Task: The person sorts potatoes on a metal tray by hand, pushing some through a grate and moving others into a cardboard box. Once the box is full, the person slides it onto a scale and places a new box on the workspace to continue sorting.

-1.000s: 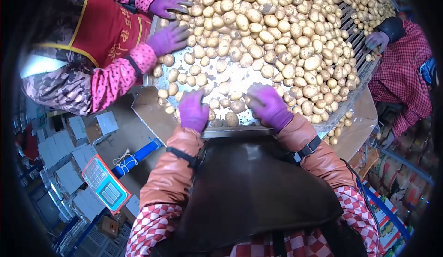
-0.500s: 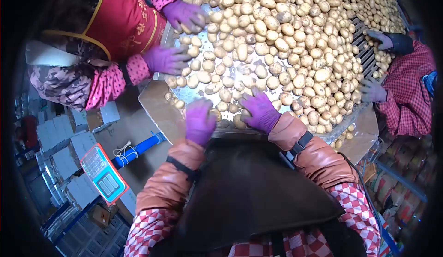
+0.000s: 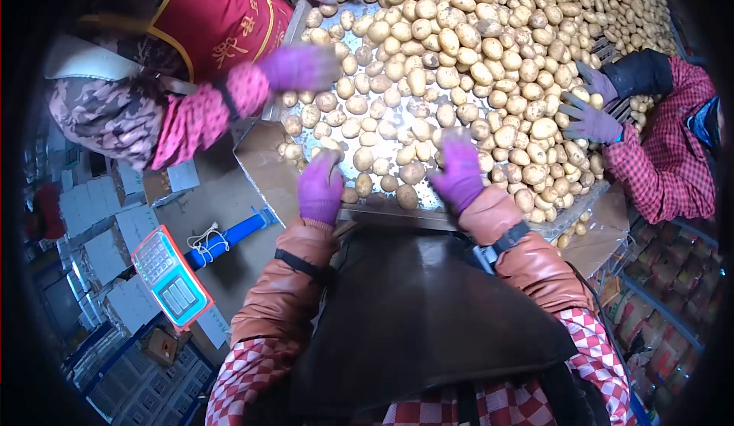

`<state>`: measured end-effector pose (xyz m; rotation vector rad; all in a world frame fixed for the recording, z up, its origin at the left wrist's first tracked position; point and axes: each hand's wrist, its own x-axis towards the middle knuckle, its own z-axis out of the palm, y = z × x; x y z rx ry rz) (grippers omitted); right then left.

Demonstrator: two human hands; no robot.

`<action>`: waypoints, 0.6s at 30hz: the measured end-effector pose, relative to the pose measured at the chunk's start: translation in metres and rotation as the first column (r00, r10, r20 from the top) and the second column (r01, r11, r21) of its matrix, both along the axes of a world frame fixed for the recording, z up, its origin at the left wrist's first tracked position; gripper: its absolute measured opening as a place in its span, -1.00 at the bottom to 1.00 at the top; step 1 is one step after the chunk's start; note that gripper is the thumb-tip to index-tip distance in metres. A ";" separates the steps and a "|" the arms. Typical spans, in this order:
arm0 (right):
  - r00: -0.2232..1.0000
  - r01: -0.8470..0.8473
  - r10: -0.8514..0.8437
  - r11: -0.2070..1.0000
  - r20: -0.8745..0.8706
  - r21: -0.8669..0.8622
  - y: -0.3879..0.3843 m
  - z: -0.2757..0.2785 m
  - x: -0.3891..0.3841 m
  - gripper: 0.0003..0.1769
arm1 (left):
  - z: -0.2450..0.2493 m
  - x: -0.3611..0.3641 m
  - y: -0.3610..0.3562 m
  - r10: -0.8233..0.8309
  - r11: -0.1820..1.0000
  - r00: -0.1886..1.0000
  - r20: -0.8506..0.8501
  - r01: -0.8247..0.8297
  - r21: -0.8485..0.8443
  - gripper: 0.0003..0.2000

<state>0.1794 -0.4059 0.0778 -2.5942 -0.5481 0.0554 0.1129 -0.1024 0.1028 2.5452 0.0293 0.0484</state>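
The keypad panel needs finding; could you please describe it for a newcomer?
Start at the metal table of potatoes, then look down and left to the blue post. At the post's lower end sits the keypad panel, a tilted rectangle. Its red rim and turquoise face set it apart from the pale boxes.

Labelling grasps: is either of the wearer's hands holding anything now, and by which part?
Cannot be told: the left hand and right hand are at loose potatoes, but their backs hide the palms, so no hold or grip point shows.
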 end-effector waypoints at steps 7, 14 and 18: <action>0.905 -0.355 0.381 0.922 -0.190 0.157 0.016 0.018 -0.016 -0.34 | -0.027 0.056 0.001 0.244 0.920 0.904 -0.350 -0.101 0.379 -0.34; 0.923 -0.271 0.332 0.921 -0.196 0.281 -0.010 0.009 -0.021 -0.51 | -0.046 0.055 0.029 0.115 0.960 0.927 -0.357 -0.012 0.280 -0.57; 0.584 0.428 0.270 0.699 -0.765 0.573 -0.012 0.062 -0.021 -0.48 | -0.017 0.011 -0.003 0.293 0.942 0.947 -0.131 -0.310 -0.128 -0.48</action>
